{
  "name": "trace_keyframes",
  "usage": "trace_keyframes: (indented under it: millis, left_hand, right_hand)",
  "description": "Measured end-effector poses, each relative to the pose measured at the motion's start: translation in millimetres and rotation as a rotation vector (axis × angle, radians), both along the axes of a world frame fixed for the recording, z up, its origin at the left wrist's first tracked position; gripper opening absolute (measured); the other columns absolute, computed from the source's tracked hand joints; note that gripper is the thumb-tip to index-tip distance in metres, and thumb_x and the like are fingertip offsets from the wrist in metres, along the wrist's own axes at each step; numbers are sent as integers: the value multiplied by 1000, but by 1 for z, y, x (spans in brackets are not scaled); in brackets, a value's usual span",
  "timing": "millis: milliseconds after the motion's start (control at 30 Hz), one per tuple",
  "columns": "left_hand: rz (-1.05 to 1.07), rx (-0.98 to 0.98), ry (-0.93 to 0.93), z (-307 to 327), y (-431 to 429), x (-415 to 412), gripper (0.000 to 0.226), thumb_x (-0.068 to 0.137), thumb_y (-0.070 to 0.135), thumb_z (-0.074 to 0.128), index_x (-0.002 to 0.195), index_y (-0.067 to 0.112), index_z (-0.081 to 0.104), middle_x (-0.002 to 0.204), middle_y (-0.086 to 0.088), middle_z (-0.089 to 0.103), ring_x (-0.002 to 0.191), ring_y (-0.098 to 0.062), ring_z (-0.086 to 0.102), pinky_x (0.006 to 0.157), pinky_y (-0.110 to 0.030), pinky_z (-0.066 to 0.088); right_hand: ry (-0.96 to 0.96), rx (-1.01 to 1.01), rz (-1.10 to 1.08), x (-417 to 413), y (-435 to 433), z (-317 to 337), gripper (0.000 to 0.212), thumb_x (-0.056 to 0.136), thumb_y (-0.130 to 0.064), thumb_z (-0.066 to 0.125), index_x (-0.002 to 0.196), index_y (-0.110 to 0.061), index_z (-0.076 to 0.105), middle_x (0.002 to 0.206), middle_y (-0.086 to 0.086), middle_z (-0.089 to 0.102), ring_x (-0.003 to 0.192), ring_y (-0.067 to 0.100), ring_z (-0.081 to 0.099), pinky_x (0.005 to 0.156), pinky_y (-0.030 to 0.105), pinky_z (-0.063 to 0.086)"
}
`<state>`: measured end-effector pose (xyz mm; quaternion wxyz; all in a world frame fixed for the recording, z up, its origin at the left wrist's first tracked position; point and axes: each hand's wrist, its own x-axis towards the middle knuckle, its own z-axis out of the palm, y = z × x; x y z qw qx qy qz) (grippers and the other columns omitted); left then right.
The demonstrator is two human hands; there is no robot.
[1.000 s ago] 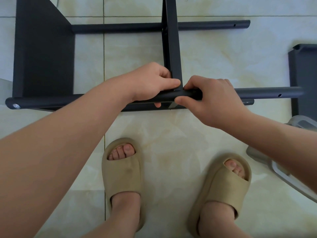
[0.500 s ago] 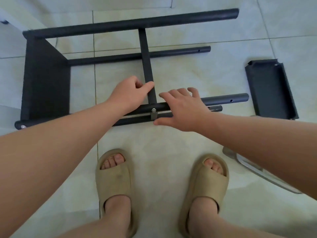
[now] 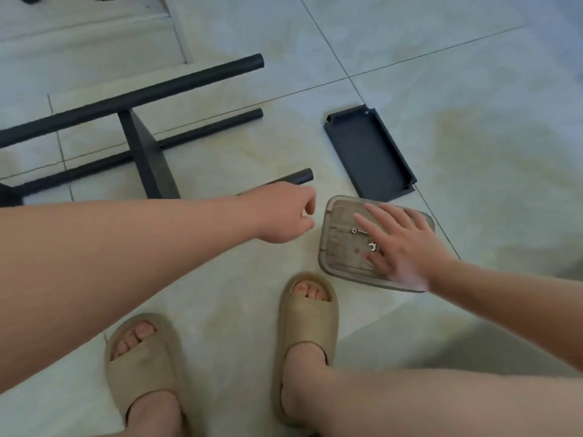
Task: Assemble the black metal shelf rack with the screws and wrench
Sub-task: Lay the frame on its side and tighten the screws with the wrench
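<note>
One shelf (image 3: 151, 159) is seen fixed among the rack's tubes (image 3: 132, 99), another (image 3: 369, 152) lies loose beside the tray (image 3: 331, 247) of screws (image 3: 355, 230), reached for by the right hand (image 3: 400, 244), spread and empty, while the left hand (image 3: 284, 216) is loosely curled, nothing visibly held

Left hand (image 3: 282, 216) out in front of me, forearm crossing the view from the left, fingers (image 3: 307, 205) loosely curled, thumb near the fingertips, nothing visibly pinched. Right hand (image 3: 400, 244) reaching in from the right, palm down, fingers (image 3: 367, 223) spread flat and pointing left, slightly motion-blurred. The two hands are near each other, not touching.
</note>
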<state>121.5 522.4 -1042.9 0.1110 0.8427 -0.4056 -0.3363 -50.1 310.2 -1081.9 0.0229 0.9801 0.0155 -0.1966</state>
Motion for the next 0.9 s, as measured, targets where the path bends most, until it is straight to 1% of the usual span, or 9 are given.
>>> trace_keyframes:
  millis: [67,200,300,400,467,533,600,733,900]
  left_hand:
    - [-44,116,64,-16,-24,-16,33,98,41,50,126,23,50,115,2,63,103,-23,58,81,-35,47]
    - [115,207,200,-52,-51,-39,52,98,41,54,137,13,36,115,-11,61,101,-30,59,77,-37,47]
    - [278,126,260,-73,-55,-46,42,98,34,56,128,12,34,100,-11,61,88,-28,59,69,-38,45]
    - [387,81,321,-87,-53,-47,35,99,30,55,124,17,35,101,-8,63,89,-25,63,76,-41,52]
    - [419,73,389,-93,-51,-48,27,99,29,55,119,19,40,99,-6,66,90,-23,67,74,-36,52]
    - [423,40,457,-98,-50,-48,8,100,25,55,100,21,48,89,-4,68,82,-20,71,63,-29,50]
    - [411,8,493,-101,-50,-47,16,100,22,55,87,27,47,83,-2,68,76,-18,71,57,-26,47]
    - [405,-5,552,-105,-47,-43,14,100,24,55,90,27,47,85,-3,69,74,-15,72,61,-26,50]
    - [382,-13,561,-106,-46,-43,12,101,23,54,91,25,47,83,-4,68,78,-19,70,63,-29,53]
  right_hand:
    - [-38,47,-51,-12,-17,-9,64,96,-41,62,152,-16,44,149,12,48,135,37,47,107,50,39]
    - [71,71,-160,-28,-37,-43,52,102,-37,50,150,-19,41,136,4,51,122,33,52,98,43,42]
    - [167,142,-253,-27,-46,-66,47,104,-34,45,149,-22,40,137,3,52,121,32,55,93,39,42]
    - [194,188,-317,-17,-53,-87,44,102,-31,47,145,-22,44,137,2,55,117,31,58,84,37,47]
    - [208,246,-380,-7,-53,-100,45,101,-25,51,145,-20,45,138,5,55,118,31,58,87,37,47]
    - [213,287,-436,2,-52,-110,49,99,-22,54,147,-19,44,138,8,56,120,32,57,91,38,48]
    - [181,302,-462,9,-50,-119,49,99,-23,55,147,-21,44,134,8,60,116,33,59,88,39,49]
    - [116,292,-501,22,-42,-131,40,99,-25,55,139,-19,50,118,13,68,104,39,62,80,42,51]
    - [93,235,-463,30,-30,-140,32,100,-25,54,130,-14,54,117,13,68,102,41,63,79,45,52]
